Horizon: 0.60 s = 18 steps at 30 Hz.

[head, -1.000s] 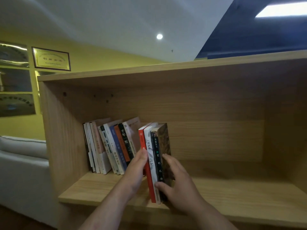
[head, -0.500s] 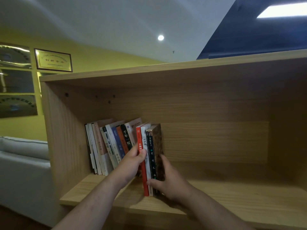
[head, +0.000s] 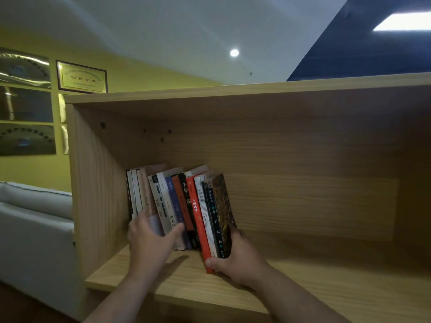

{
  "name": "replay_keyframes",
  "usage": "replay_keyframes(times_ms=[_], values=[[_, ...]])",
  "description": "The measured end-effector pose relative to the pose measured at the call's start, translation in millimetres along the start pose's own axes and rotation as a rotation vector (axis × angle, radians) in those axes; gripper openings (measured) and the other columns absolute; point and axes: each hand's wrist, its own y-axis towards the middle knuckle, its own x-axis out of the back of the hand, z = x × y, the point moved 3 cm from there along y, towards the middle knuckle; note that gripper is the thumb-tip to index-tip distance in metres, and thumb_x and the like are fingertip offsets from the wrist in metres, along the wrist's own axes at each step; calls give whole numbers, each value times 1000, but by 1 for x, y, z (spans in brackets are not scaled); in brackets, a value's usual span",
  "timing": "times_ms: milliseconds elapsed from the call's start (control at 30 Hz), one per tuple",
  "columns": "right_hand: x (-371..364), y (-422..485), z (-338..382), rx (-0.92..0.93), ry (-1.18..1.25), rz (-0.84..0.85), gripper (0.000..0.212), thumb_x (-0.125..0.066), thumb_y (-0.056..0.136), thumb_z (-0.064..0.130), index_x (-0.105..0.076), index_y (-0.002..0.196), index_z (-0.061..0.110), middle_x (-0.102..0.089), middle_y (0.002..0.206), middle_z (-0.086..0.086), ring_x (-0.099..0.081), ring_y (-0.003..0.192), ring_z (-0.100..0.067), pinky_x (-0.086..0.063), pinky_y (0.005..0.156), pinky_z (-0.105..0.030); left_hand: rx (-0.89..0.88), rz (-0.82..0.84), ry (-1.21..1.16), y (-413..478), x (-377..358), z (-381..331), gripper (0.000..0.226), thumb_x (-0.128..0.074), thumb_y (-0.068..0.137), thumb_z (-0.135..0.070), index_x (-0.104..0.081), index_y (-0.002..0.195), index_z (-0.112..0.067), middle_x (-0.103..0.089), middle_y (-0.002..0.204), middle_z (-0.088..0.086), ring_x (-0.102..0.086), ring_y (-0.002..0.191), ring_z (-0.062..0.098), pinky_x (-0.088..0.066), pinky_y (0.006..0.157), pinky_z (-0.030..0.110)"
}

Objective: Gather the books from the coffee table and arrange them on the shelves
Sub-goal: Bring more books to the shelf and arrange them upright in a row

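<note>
Your right hand is gripping the rightmost books low down, at the left end of the shelf. Your left hand is resting with straight fingers on the leaning spines. They are looking light, stiff and slick, so you're best squeezing the bundle near its base.

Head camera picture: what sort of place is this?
Probably an office lounge or reception: framed award plaques on a yellow wall, a pale sofa, and a wooden bookshelf holding books.
</note>
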Motion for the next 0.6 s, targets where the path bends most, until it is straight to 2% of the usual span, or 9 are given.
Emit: replay_keyframes(times_ms=[67,133,167,267,300,400,500,600], values=[[0,3,-2,-23,-3,23,100,-83,60,61,-32,146,46,-53,138,16,-52,127,-11,-47,109,-36,122,54,-202,5,0,17,92,-78,75,-51,-30,150,-28,-44,145,3,-54,121,24,-52,95,47],[-1,7,-3,-42,12,65,99,-84,65,55,-30,147,45,-55,134,18,-54,124,-9,-47,108,-33,94,67,-219,7,-3,17,83,-78,79,-46,-36,147,-27,-47,127,-10,-57,101,9,-55,83,35],[-2,10,-3,-51,17,87,97,-85,68,51,-31,148,43,-57,132,18,-55,123,-8,-48,107,-32,58,70,-169,8,-6,16,80,-79,80,-45,-38,146,-27,-45,125,-12,-55,102,7,-55,84,32],[0,21,-3,-87,11,141,91,-83,75,46,-33,151,38,-60,137,12,-57,122,-9,-46,104,-27,-17,130,-12,7,-12,17,75,-77,80,-48,-41,144,-31,-36,141,-2,-44,130,21,-44,108,43],[1,26,-3,-99,9,151,91,-82,76,45,-32,152,37,-60,139,10,-56,124,-10,-44,104,-28,-39,160,10,7,-14,17,74,-77,81,-47,-41,143,-33,-36,139,-3,-41,132,20,-40,110,43],[3,37,-4,-105,1,131,99,-82,72,48,-26,154,38,-59,141,8,-56,129,-14,-44,110,-31,-75,199,-6,8,-17,17,71,-77,83,-37,-40,143,-35,-32,128,-12,-36,124,10,-37,110,37],[-3,41,-12,-95,4,50,96,-78,70,51,-30,153,40,-62,139,11,-61,123,-12,-48,108,-34,-59,175,-50,12,-17,20,70,-77,84,-29,-41,144,-33,-36,129,-11,-41,127,12,-38,111,36],[-5,41,-20,-86,53,14,92,-78,64,56,-36,146,49,-64,133,17,-63,116,-6,-50,99,-29,-18,43,-23,17,-11,26,75,-77,84,-27,-37,147,-29,-33,132,-9,-43,128,18,-47,94,25]])
